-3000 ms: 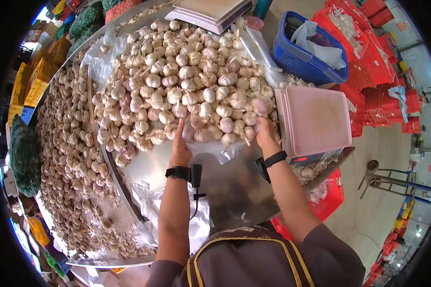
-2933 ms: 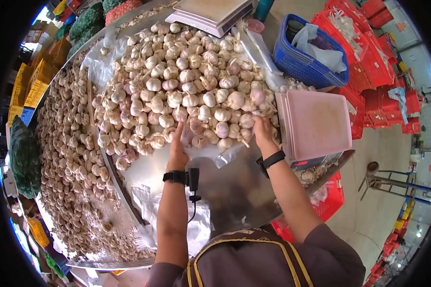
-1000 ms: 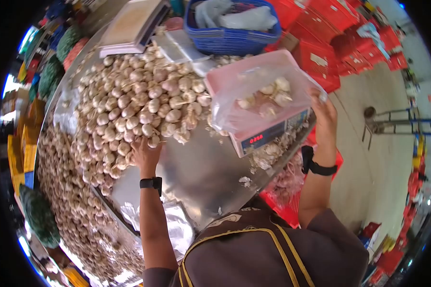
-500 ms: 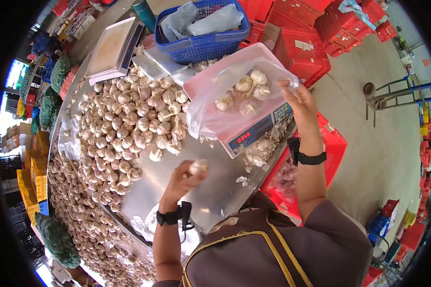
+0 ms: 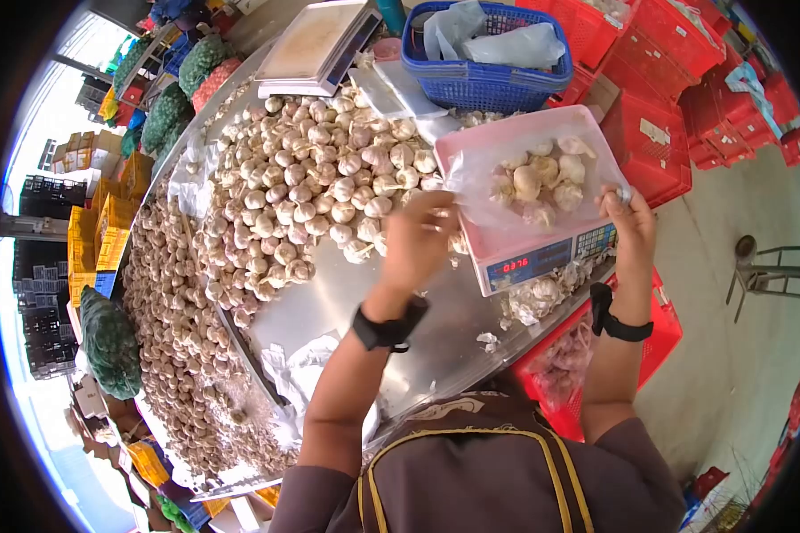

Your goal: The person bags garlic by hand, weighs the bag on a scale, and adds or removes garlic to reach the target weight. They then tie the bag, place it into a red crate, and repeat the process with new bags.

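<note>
A clear plastic bag (image 5: 480,200) with several garlic bulbs (image 5: 567,197) in it lies on the pink pan of a digital scale (image 5: 609,147). Red digits on the scale's display (image 5: 516,266) read 0376. My right hand (image 5: 629,224) pinches the bag's right edge beside the scale's keypad. Smeared by motion, my left hand (image 5: 416,244) is at the bag's left edge, and its fingers do not show clearly. Left of it spreads a heap of loose garlic bulbs (image 5: 302,191) on the metal table (image 5: 338,311).
A blue basket (image 5: 484,84) holding plastic bags stands behind the scale. Another scale (image 5: 316,40) is at the far left. Red crates (image 5: 658,147) are stacked at the right. Garlic skins (image 5: 542,298) lie along the table's front edge, above a red crate (image 5: 542,377).
My left hand has moved up and right to the bag, and the garlic bulb it held no longer shows there. More bulbs sit in the bag; the display went from 0356 to 0376.
</note>
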`<state>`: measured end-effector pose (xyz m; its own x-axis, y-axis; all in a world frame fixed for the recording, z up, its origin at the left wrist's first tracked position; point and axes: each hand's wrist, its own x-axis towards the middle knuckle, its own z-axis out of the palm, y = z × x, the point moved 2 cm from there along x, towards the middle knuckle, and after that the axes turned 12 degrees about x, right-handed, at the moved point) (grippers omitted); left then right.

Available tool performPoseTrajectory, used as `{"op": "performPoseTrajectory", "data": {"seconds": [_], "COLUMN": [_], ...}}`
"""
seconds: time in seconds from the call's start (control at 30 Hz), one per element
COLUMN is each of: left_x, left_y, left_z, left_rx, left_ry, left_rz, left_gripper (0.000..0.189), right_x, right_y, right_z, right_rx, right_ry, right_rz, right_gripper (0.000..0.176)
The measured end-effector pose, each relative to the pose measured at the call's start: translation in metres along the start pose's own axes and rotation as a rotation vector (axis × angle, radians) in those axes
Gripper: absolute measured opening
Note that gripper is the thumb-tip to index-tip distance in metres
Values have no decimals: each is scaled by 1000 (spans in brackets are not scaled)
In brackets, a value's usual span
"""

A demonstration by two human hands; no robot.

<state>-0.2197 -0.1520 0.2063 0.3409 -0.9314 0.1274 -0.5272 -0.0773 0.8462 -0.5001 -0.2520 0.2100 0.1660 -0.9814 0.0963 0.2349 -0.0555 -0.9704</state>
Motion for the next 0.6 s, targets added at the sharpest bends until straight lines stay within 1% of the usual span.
{"op": "performPoseTrajectory", "data": {"seconds": [0.03,0.07,0.1,0.17,0.2,0.23,0.27,0.3,0.37,0.4,0.43,0.5,0.53,0.6], "left_x": [0,3,4,0,-5,-11,-15,-18,-18,-17,-16,-14,-13,-11], "left_y": [-31,-62,-108,-183,-217,-240,-250,-258,-270,-268,-266,-254,-246,-230], "left_z": [-21,-43,-62,-86,-90,-90,-89,-85,-78,-76,-72,-67,-68,-72], "left_rx": [68,140,305,566,637,703,719,735,706,745,735,911,910,746], "left_ry": [83,134,166,163,139,107,61,15,4,6,42,22,17,94], "left_rz": [-73,-108,-207,-274,-263,-245,-263,-279,-294,-260,-250,-361,-355,-403], "left_gripper": [17,16,22,35,40,46,47,48,48,50,48,43,43,38], "right_x": [1,1,2,8,10,11,11,13,19,21,23,26,28,32], "right_y": [0,-3,0,5,8,11,14,18,26,26,27,29,30,33], "right_z": [-2,1,1,-1,-1,0,-1,-4,-8,-9,-8,-10,-11,-14], "right_rx": [-7,-34,-40,-23,-43,-1,38,10,52,37,10,-17,-47,-75], "right_ry": [-14,36,43,37,57,69,86,122,87,109,105,106,102,104], "right_rz": [-23,-8,-5,-44,-49,-35,-21,-26,-9,-15,-13,-10,-21,-33], "right_gripper": [26,25,25,25,25,24,24,24,25,25,26,26,27,27]}}
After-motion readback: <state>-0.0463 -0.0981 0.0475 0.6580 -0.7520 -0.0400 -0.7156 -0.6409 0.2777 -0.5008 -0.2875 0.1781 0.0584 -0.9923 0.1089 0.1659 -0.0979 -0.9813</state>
